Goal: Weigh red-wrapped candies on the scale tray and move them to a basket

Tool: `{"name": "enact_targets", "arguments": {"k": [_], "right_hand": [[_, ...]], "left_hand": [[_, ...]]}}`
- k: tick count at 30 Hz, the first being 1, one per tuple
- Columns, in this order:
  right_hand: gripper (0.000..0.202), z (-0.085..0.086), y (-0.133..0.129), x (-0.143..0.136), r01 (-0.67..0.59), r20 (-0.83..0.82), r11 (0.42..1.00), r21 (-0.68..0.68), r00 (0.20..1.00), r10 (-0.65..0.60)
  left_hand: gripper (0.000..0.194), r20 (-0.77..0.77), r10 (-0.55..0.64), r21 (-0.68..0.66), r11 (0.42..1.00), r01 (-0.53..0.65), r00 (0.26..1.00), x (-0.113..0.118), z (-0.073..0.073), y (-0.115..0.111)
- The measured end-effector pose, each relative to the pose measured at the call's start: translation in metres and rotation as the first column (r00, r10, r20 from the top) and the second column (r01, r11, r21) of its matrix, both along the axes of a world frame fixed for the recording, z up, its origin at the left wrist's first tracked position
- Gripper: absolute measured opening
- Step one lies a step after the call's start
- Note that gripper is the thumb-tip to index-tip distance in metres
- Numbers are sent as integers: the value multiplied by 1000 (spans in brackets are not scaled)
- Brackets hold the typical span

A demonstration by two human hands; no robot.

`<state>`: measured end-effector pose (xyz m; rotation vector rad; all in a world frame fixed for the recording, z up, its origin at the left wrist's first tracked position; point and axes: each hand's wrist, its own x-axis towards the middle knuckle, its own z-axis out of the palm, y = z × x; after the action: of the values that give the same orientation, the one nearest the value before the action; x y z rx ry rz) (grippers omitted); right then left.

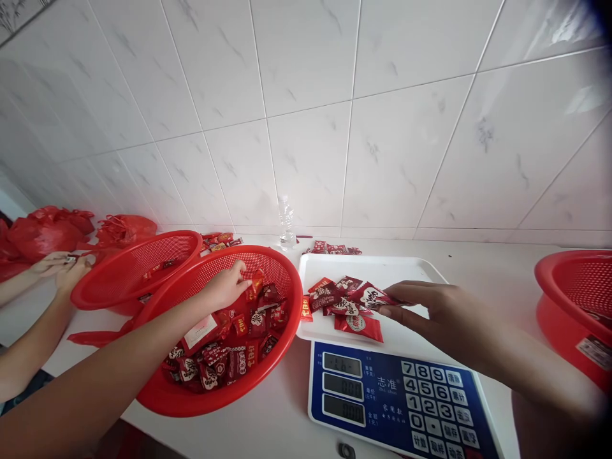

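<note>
I'm looking in on a small workroom, or maybe a shop's back room, can't tell which! Marbled tile wall (306,159) running behind a long white table (282,414), and there's the giveaway: a counter scale (385,417) with weight and price readouts! Red baskets (215,407) of wrapped packets (236,364), bulging red bags (45,234) far left, and a co-worker's hand (74,273) working alongside!

Scale panel (399,395): "志准", "重量", "单价", "金额"; keys (424,386) 0–9.
</note>
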<state>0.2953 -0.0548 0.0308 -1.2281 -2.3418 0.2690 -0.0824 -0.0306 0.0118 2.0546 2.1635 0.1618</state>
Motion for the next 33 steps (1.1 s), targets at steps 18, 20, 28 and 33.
{"name": "enact_targets", "arguments": {"k": [18,20,28,33], "right_hand": [[35,-1,1,-1,-1,18,1000,-1,1000,1],[36,-1,0,-1,18,25,1000,-19,1000,-18],[36,0,0,-2,8,21,1000,-25,1000,-8],[37,0,0,-2,8,39,1000,-27,999,-7]], "left_hand": [[11,-37,-116,-330,939,98,993,-7,-16,-5],[14,20,-98,-297,950,100,995,-11,-11,-4],[22,-63,-194,-502,854,137,979,-22,-2,-10],[17,34,-203,-372,906,201,979,-23,-4,-8]]}}
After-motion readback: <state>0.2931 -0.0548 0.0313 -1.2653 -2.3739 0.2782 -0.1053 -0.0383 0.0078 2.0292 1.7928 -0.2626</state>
